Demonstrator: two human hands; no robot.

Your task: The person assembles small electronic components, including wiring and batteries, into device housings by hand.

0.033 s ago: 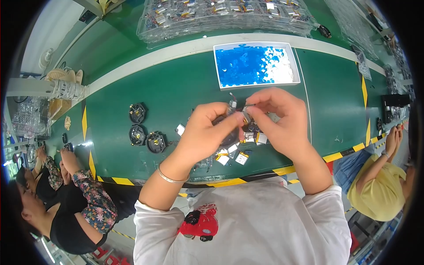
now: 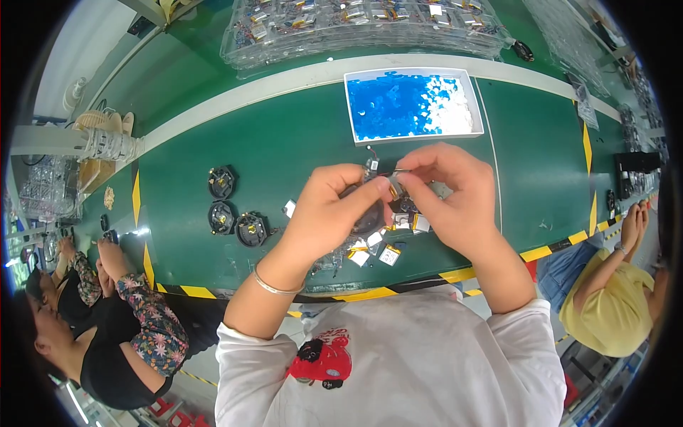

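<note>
My left hand (image 2: 333,213) and my right hand (image 2: 455,196) meet above the green work surface (image 2: 284,142). Together they pinch a small dark round part (image 2: 376,179) with thin wires and a little silver piece at its top. My left hand cups the part from below while my right fingertips grip its upper edge. Just under my hands lie several small silver cells with yellow tape (image 2: 388,252). Three black round parts (image 2: 235,213) sit on the surface to the left of my left hand.
A white tray of blue pieces (image 2: 411,105) stands beyond my hands. Clear plastic trays of parts (image 2: 356,28) line the far side. One seated person (image 2: 107,313) is at the left, another in yellow (image 2: 612,292) at the right. Yellow-black tape marks the near edge.
</note>
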